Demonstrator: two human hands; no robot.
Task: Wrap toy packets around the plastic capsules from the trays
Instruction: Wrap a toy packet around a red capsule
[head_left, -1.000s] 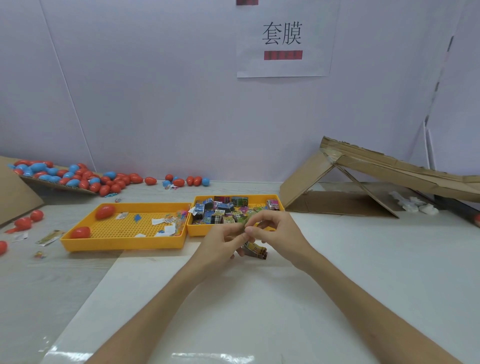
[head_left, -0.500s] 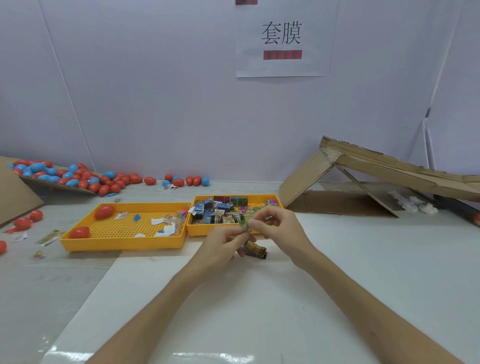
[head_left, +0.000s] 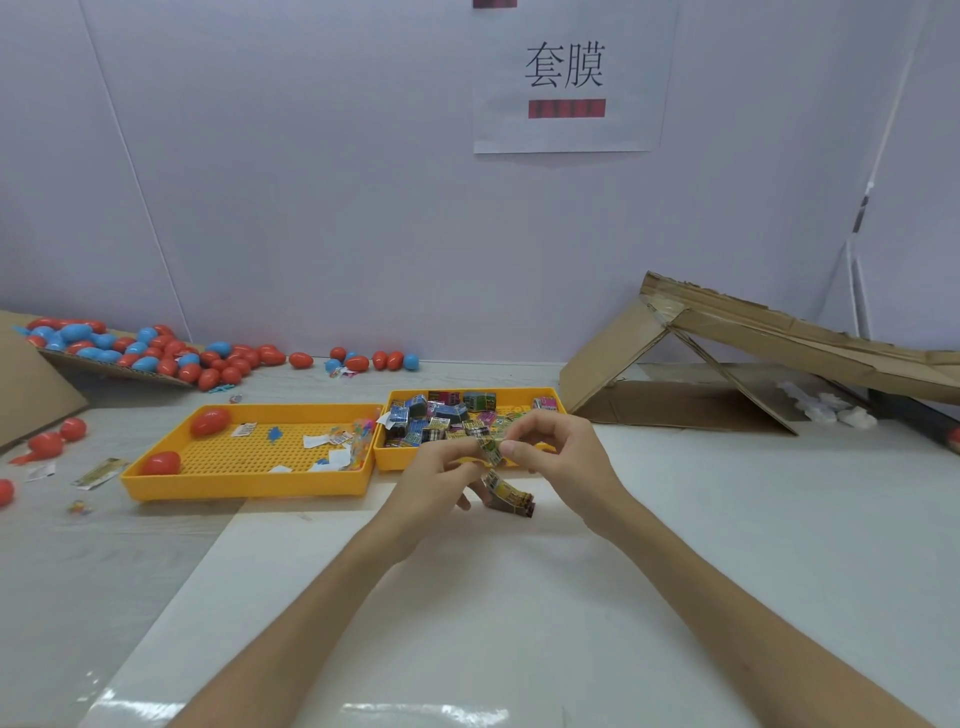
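My left hand (head_left: 439, 480) and my right hand (head_left: 558, 457) meet just in front of the right yellow tray (head_left: 447, 460). Between their fingertips they pinch a small printed toy packet (head_left: 491, 449). Below it, a second printed packet (head_left: 511, 496) hangs from the fingers of my left hand. The right tray is full of several coloured packets (head_left: 447, 415). The left yellow tray (head_left: 244, 480) holds two red capsules (head_left: 210, 421) (head_left: 162, 462) and paper scraps.
A heap of red and blue capsules (head_left: 156, 353) lies on cardboard at the back left. Loose red capsules (head_left: 49, 441) sit at the far left. A folded cardboard ramp (head_left: 753, 358) stands at the right. A white sheet (head_left: 571, 597) covers the near table.
My right hand has shifted slightly right and drawn the small packet out from between the hands. The lower packet stays in my left hand.
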